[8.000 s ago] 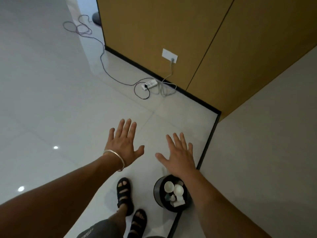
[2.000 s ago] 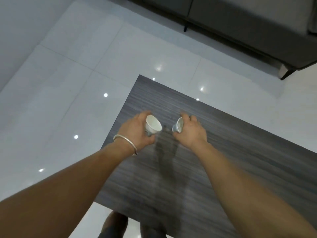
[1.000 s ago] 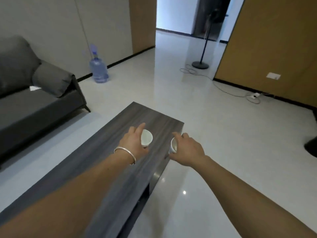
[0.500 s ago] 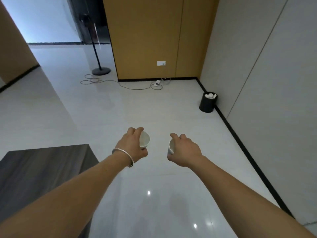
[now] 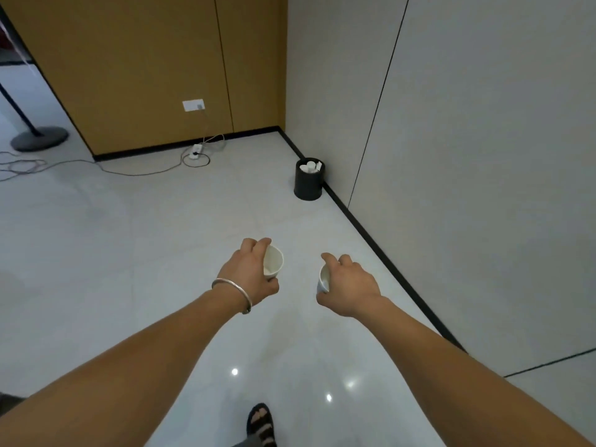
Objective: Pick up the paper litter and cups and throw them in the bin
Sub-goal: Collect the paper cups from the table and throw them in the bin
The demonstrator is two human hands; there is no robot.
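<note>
My left hand (image 5: 248, 272), with a silver bangle on the wrist, grips a white paper cup (image 5: 273, 262) whose mouth faces right. My right hand (image 5: 350, 285) grips a second white paper cup (image 5: 323, 279), mostly hidden behind the fingers. Both hands are held out over the pale tiled floor. The black round bin (image 5: 309, 183) stands ahead by the right wall, well beyond my hands. White cups and paper show inside its top.
A grey wall with a black skirting (image 5: 380, 250) runs along the right. Wooden panels close the far side. A power strip (image 5: 195, 151) and cables lie at their foot. A fan base (image 5: 38, 138) stands far left. My sandalled foot (image 5: 262, 424) shows below.
I have walked from the dark table toward the corner. The table has left the view and the bin is nearer and larger. Both hands still hold their cups.
</note>
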